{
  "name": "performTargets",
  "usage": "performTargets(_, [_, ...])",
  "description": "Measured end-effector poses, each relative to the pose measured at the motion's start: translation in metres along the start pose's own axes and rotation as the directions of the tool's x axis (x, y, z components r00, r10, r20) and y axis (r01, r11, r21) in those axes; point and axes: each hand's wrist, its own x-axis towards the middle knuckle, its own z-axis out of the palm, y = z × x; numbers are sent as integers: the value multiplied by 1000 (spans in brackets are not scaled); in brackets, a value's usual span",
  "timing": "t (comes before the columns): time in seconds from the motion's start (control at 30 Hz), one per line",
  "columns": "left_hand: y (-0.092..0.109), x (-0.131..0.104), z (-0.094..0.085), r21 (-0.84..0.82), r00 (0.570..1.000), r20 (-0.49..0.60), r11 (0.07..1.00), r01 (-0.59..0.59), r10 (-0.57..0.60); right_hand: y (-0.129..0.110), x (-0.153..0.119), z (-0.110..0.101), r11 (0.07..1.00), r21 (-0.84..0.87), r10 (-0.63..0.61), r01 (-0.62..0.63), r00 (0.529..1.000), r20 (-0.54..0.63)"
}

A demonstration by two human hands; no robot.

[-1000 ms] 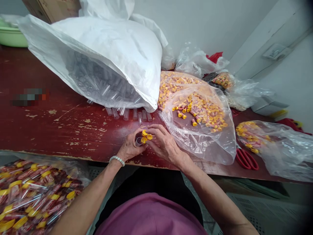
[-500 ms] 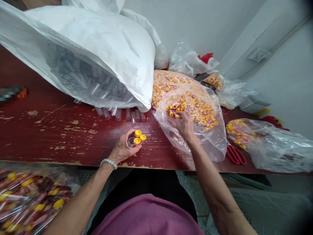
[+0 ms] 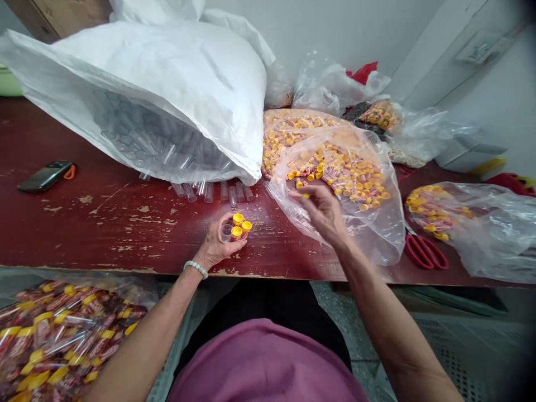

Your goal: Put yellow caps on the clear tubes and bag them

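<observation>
My left hand (image 3: 218, 244) curls around a small upright cluster on the red tabletop. In it are a clear open tube (image 3: 226, 232) and three yellow-topped pieces (image 3: 237, 219), which stand close together. A beaded bracelet (image 3: 196, 268) circles that wrist. Over the mouth of a clear plastic bag (image 3: 379, 245), my right hand (image 3: 324, 215) pinches a small yellow-capped piece (image 3: 305, 195), partly hidden by the fingers. Inside the bag lie many similar pieces (image 3: 360, 181) with yellow caps and reddish bodies.
A large white sack (image 3: 218, 84) spills clear tubes (image 3: 208, 192) onto the worn red table (image 3: 138, 234). Red-handled scissors (image 3: 426, 252) and another bag (image 3: 498, 240) lie right. A phone-like device (image 3: 46, 176) rests left. Filled tubes (image 3: 71, 335) heap below the table edge at left.
My right hand has drawn back from the pile of pieces, and a yellow-capped piece now shows at its fingertips. My left hand keeps its hold. The camera view has shifted slightly.
</observation>
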Motion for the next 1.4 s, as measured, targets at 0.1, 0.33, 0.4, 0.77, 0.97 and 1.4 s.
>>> performTargets(0.1, [-1,0,-1,89,996,2,992,-89,89,-67,-12,27,958,182,-254,221,950,180])
performTargets(0.33, [-16,2,0,208,996,-29,976,-71,79,-99,-14,58,894,161,-447,418,820,357])
performTargets(0.4, [-14,2,1,194,994,-49,977,-88,99,-96,-13,57,896,152,-445,418,836,321])
performTargets(0.77, [-6,1,-1,110,991,-15,985,-131,133,-71,-8,56,924,-170,-307,343,930,202])
performTargets(0.97, [-5,-1,0,119,998,17,991,-63,61,52,59,27,906,-372,132,-199,971,-199])
performTargets(1.4, [-11,-2,0,106,991,4,985,-136,136,-64,15,41,960,110,-275,257,938,213])
